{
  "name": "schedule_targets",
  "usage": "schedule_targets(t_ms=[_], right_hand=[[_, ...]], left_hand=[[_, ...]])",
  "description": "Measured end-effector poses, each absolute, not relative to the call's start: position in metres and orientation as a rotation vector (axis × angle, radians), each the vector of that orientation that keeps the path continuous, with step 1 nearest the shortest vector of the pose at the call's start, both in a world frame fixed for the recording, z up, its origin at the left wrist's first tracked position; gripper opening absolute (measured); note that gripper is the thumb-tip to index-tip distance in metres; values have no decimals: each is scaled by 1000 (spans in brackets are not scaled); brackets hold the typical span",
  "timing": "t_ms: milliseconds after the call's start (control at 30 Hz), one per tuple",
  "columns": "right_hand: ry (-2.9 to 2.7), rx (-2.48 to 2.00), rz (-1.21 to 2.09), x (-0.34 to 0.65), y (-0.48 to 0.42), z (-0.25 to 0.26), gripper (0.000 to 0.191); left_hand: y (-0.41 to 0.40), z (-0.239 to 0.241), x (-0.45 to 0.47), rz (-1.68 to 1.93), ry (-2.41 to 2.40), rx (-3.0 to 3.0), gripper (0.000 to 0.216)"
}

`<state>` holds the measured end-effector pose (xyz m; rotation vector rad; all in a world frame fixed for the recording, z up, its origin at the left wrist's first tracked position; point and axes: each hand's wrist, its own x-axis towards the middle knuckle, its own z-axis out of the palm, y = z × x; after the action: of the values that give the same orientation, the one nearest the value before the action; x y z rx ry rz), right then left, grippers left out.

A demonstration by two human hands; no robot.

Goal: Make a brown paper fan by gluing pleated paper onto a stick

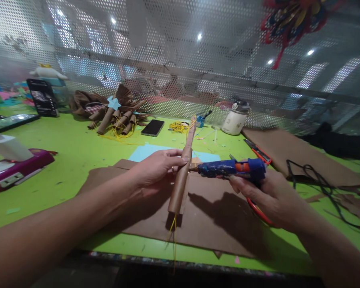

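My left hand [156, 172] pinches a rolled brown paper tube [180, 190] around its middle and holds it over the table. Yellow string [174, 224] hangs out of the tube's near end, and a narrower strip with yellow string on its tip sticks out of the far end. In my right hand [270, 196] is a blue hot glue gun [232, 169]. Its nozzle points left and meets or nearly meets the tube's side; exact contact cannot be made out. Beneath both hands lies a large brown paper sheet [204, 228], with light blue paper [147, 152] behind it.
Brown paper rolls [117, 120] with a blue star stand at the back left, near a black phone [153, 127]. A white bottle [235, 118] stands at the back. Scissors [258, 152], folded brown paper [300, 156] and a black cable [324, 186] lie right. A purple power strip [27, 168] sits left.
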<state>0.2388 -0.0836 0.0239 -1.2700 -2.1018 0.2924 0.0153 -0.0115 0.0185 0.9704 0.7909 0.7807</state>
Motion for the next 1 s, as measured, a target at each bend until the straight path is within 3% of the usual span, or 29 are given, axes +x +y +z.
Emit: schedule_targets(t_ms=[400,667,1000], right_hand=[[-2146,-1235,435,244,-87,24,26],[-1861,-1305,491,250,-83,16,32],[-1708,-1436,341,248,-65,11,29]], left_hand=[[-4,14,12,835,855,971,16],[-7,17,15,960,805,913,9],[-8,14,16,984,758,892,18]])
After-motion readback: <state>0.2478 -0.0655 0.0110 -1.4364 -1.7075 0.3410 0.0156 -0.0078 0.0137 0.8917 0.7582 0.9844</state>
